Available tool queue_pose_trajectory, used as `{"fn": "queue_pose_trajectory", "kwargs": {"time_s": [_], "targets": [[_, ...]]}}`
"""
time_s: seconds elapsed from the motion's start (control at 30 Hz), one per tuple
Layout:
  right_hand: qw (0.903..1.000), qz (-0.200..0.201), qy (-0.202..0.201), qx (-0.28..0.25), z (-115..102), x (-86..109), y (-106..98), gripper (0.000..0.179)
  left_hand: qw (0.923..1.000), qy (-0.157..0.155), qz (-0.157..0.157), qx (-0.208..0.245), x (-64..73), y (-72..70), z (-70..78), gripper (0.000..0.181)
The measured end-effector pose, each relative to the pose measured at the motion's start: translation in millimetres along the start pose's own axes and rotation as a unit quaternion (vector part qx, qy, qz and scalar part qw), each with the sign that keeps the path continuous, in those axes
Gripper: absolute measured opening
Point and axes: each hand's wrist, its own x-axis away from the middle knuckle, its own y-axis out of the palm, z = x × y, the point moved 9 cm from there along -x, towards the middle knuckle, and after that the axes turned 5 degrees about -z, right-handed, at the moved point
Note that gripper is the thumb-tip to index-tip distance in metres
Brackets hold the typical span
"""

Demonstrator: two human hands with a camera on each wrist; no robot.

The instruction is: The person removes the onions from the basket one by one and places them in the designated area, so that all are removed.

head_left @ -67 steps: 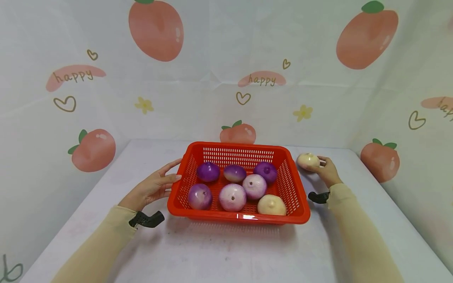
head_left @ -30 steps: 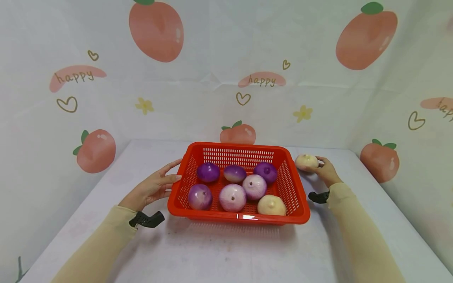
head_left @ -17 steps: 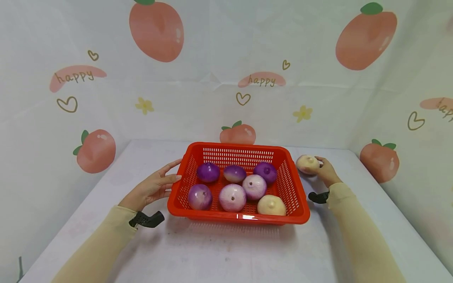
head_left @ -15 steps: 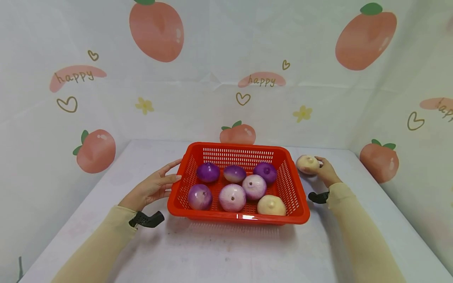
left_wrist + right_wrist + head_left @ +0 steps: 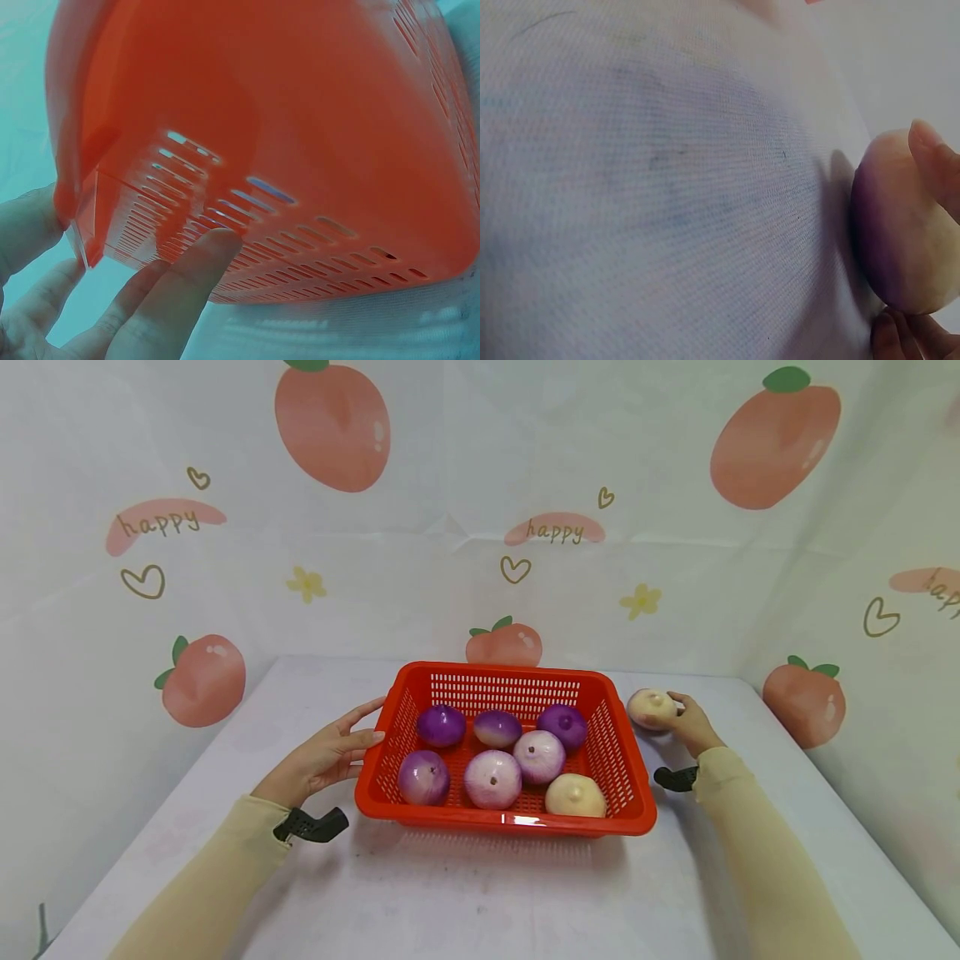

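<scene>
My right hand (image 5: 692,725) pinches a pale onion (image 5: 651,708) low at the table, just right of the basket. In the right wrist view this onion (image 5: 896,225) shows a purple side, with my thumb (image 5: 932,161) on one face and fingers (image 5: 892,336) curled beneath. A red plastic basket (image 5: 525,823) with slotted walls stands in the middle. My left hand (image 5: 318,758) touches its left end with fairly straight, spread fingers and the thumb at the rim. The left wrist view has fingertips (image 5: 217,244) against the slotted outer wall (image 5: 315,112).
Inside the basket lie several onions: dark purple ones (image 5: 441,725) along the back, whitish-purple ones (image 5: 492,779) in the middle, and a cream one (image 5: 575,795) at front right. The white table (image 5: 480,893) meets a printed backdrop (image 5: 450,477) behind.
The right hand has shifted the pale onion slightly left and turned it, so its tip faces nearer me and a purple edge shows. The left hand and the basket have stayed put.
</scene>
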Motion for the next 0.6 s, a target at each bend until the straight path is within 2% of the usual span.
{"fn": "queue_pose_trajectory", "kwargs": {"time_s": [0.23,0.33,0.43,0.6], "targets": [[0.9997,-0.012,0.021,0.004,2.2,1.0,-0.7,0.106,1.0,0.0,0.002,-0.001,-0.3,-0.3,-0.5,0.075],[0.9994,-0.023,0.023,0.008,-3.6,5.6,-3.4,0.106,1.0,-0.001,-0.001,-0.001,-0.6,0.0,-1.1,0.074],[0.9995,-0.031,-0.001,-0.007,-19.8,13.5,-10.9,0.102,1.0,-0.001,-0.002,-0.003,-0.8,-0.2,-1.3,0.074],[0.9955,-0.026,-0.066,-0.063,-63.4,32.0,-29.2,0.092,1.0,-0.003,0.0,-0.003,-1.0,-1.6,-1.4,0.074]]}}
